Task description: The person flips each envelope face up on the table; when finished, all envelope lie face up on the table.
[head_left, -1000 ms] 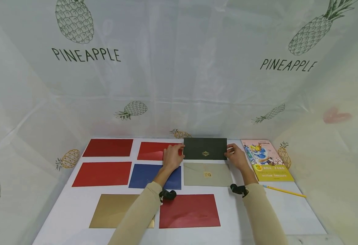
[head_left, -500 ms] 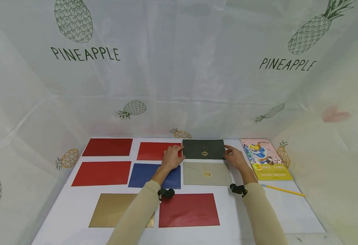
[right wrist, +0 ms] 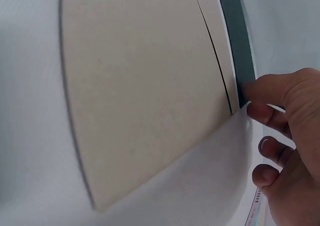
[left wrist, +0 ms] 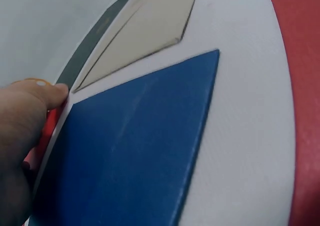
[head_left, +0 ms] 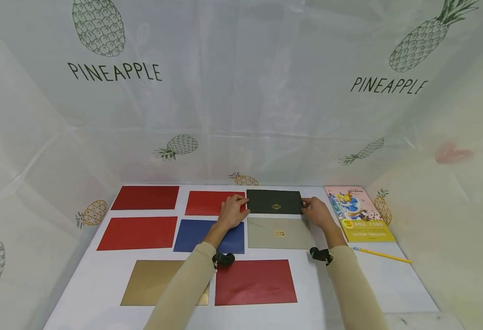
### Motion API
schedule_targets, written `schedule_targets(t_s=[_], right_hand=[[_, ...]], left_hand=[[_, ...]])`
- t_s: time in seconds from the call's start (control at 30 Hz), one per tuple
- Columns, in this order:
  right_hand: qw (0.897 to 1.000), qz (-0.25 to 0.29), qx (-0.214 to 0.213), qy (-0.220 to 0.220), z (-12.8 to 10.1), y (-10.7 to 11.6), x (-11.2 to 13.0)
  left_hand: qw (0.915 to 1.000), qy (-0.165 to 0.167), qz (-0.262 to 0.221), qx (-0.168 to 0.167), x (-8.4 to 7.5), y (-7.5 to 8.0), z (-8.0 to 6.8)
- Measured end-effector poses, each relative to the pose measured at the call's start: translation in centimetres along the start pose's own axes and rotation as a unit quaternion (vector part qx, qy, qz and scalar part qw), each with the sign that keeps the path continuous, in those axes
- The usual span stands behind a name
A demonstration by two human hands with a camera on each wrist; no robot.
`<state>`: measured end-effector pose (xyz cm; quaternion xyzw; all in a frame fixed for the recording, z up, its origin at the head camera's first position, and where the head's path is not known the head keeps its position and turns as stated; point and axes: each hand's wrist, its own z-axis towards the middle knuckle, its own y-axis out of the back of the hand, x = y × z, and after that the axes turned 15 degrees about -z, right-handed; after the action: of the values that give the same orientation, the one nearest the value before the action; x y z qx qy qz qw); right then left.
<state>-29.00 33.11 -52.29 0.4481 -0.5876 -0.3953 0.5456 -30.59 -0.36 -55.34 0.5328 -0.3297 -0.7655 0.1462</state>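
Observation:
A dark green envelope (head_left: 274, 201) with a small gold print lies in the back row, its long side across the table. At its left edge my left hand (head_left: 231, 212) touches it with thumb and fingertips, the wrist crossing a blue envelope (head_left: 187, 236) and a red envelope (head_left: 206, 201). My right hand (head_left: 317, 212) pinches the green envelope's right edge; the thumb lies on the edge in the right wrist view. Just in front lies a grey-beige envelope (head_left: 274, 229) with a gold mark. The other fingers of the left hand are mostly hidden in the left wrist view.
Two red envelopes, one at the back (head_left: 145, 198) and one before it (head_left: 138, 233), lie at the left. A gold envelope (head_left: 146, 284) and a dark red envelope (head_left: 258, 284) lie in front. A picture book (head_left: 361, 213) and yellow pencil (head_left: 383, 255) are at the right.
The green envelope has come down onto the table and looks smaller from above. Both hands stay at its sides, the right hand shifting slightly left with the edge.

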Motion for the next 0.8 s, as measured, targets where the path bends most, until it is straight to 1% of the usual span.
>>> schedule_targets(t_s=[0.13, 0.3, 0.53, 0.8], right_hand=[[1.0, -0.013, -0.004, 0.012, -0.05, 0.11, -0.07], [1.0, -0.005, 0.0, 0.01, -0.08, -0.02, -0.23], [1.0, 0.01, 0.009, 0.01, -0.04, -0.17, -0.53], [1.0, 0.006, 0.008, 0.006, 0.06, -0.28, -0.6]], left_hand=[[0.9998, -0.001, -0.019, 0.003, 0.03, 0.1, -0.09], [0.9994, -0.006, -0.033, 0.003, 0.03, 0.24, -0.24], [0.9997, -0.007, -0.022, 0.009, 0.09, 0.35, -0.29], [0.9998, -0.005, -0.018, 0.01, -0.01, 0.47, -0.36]])
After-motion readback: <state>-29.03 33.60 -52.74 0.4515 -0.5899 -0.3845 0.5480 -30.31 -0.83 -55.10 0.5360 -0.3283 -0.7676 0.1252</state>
